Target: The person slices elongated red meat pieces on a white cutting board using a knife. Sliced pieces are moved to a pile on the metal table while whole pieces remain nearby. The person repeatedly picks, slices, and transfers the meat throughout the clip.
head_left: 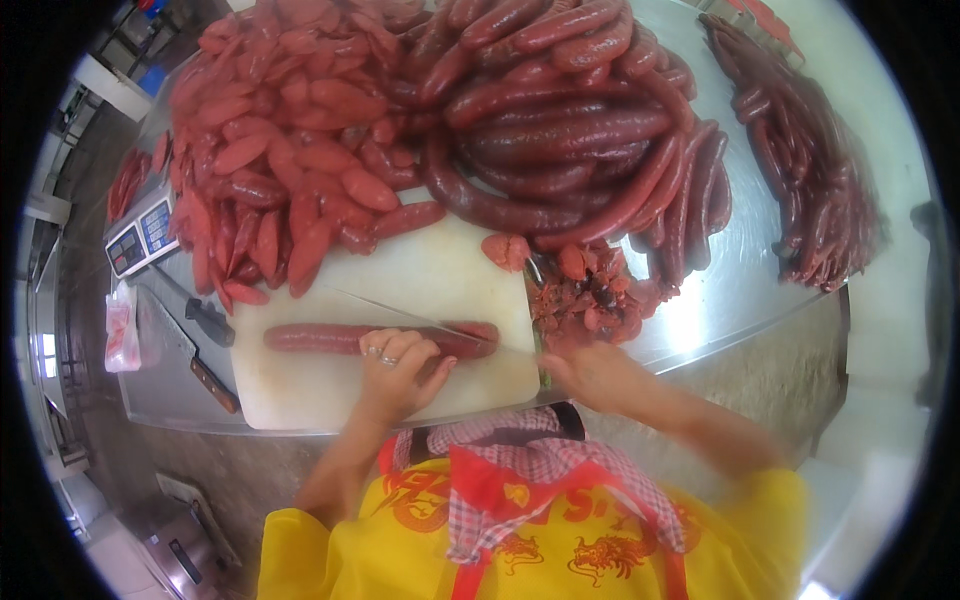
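Note:
A long dark-red sausage lies crosswise on a white cutting board. My left hand, with rings on its fingers, is closed over the sausage from the near side and presses it to the board. At the board's right edge my right hand is wrapped round a knife, its handle mostly hidden in the grip. The thin blade slants up and left across the sausage, over its right part. Whether the blade has cut into it I cannot tell.
Diagonally sliced sausage is heaped beyond the board, beside piled whole sausages. Small scraps lie right of the board. More thin sausages lie far right. Left are a wooden-handled knife, a black-handled tool and a scale.

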Demonstrator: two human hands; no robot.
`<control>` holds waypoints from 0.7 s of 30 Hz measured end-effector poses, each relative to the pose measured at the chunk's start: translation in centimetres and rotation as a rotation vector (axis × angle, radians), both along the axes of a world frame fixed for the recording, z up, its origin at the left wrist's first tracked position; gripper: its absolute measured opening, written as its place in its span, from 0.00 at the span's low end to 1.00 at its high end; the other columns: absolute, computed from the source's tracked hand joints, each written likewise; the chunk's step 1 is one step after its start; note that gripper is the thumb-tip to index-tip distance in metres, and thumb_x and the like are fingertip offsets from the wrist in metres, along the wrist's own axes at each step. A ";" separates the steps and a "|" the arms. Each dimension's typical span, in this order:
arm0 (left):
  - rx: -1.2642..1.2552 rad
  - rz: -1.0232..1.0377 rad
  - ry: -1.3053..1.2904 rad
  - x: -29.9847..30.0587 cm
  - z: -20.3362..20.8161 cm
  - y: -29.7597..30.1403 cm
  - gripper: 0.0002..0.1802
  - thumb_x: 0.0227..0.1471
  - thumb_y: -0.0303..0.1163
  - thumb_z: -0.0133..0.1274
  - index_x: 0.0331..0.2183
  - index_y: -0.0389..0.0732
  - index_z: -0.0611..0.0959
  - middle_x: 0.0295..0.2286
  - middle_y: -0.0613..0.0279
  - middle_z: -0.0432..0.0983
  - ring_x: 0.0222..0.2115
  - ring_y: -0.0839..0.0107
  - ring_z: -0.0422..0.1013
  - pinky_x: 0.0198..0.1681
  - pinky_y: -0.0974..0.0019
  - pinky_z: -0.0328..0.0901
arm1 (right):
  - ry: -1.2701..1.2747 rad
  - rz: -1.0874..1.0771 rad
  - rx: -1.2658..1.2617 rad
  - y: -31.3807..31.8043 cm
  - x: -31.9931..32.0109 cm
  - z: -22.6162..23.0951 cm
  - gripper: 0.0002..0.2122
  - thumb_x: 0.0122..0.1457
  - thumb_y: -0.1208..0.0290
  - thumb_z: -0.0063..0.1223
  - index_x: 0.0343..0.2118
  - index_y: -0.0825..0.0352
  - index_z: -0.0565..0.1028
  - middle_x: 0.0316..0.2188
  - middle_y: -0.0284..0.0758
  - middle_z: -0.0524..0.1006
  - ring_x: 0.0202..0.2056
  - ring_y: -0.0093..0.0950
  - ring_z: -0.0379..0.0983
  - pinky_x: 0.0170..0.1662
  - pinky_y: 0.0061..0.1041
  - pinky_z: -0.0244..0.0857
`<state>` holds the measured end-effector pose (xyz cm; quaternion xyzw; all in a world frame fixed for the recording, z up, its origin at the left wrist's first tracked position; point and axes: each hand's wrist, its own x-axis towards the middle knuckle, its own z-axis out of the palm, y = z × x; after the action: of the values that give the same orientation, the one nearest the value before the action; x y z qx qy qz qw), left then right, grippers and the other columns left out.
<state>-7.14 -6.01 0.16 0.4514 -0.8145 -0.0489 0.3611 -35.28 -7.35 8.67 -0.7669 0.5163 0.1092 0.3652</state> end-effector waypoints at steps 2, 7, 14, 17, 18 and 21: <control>-0.006 0.001 0.015 -0.1 0.1 0.0 0.18 0.35 0.33 0.69 0.30 0.48 0.77 0.32 0.65 0.69 0.36 0.62 0.65 0.41 0.59 0.57 | -0.072 -0.082 -0.048 -0.7 2.5 -2.0 0.28 0.66 0.47 0.35 0.27 0.71 0.76 0.22 0.51 0.76 0.28 0.54 0.74 0.35 0.48 0.68; -0.021 -0.020 0.062 0.2 0.1 -0.2 0.19 0.33 0.33 0.70 0.31 0.47 0.79 0.33 0.65 0.70 0.37 0.62 0.65 0.42 0.59 0.58 | -0.140 -0.213 0.037 1.0 0.2 -0.1 0.29 0.65 0.46 0.35 0.28 0.72 0.75 0.22 0.52 0.76 0.29 0.54 0.74 0.36 0.47 0.68; 0.030 -0.001 0.090 0.1 0.1 -0.2 0.17 0.34 0.31 0.69 0.30 0.48 0.80 0.32 0.66 0.72 0.37 0.63 0.66 0.42 0.60 0.57 | 0.083 -0.216 0.084 5.8 -3.7 5.0 0.23 0.66 0.50 0.39 0.32 0.69 0.76 0.25 0.52 0.76 0.29 0.54 0.73 0.33 0.46 0.68; 0.026 0.016 0.118 -0.1 0.2 0.0 0.17 0.35 0.31 0.69 0.30 0.48 0.79 0.31 0.66 0.72 0.36 0.63 0.67 0.41 0.60 0.57 | -0.149 -0.141 -0.123 3.3 0.3 0.0 0.23 0.66 0.51 0.40 0.32 0.69 0.76 0.23 0.51 0.76 0.26 0.54 0.74 0.30 0.46 0.69; 0.015 0.008 0.121 0.0 0.2 0.0 0.17 0.35 0.32 0.68 0.30 0.48 0.79 0.31 0.66 0.72 0.35 0.63 0.67 0.39 0.60 0.57 | -0.166 -0.066 -0.193 2.1 2.0 -1.8 0.23 0.66 0.51 0.39 0.33 0.69 0.77 0.23 0.50 0.77 0.26 0.54 0.74 0.29 0.46 0.69; 0.017 -0.023 0.080 0.8 0.4 0.2 0.18 0.35 0.32 0.69 0.31 0.49 0.79 0.32 0.67 0.71 0.36 0.63 0.67 0.41 0.60 0.57 | 0.012 -0.076 -0.032 0.1 5.2 -4.2 0.22 0.66 0.51 0.36 0.39 0.67 0.76 0.28 0.50 0.77 0.31 0.51 0.75 0.35 0.46 0.67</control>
<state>-6.34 -5.79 0.51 0.4428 -0.8040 -0.0781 0.3890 -30.09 -7.27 4.48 -0.7517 0.5490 0.0916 0.3538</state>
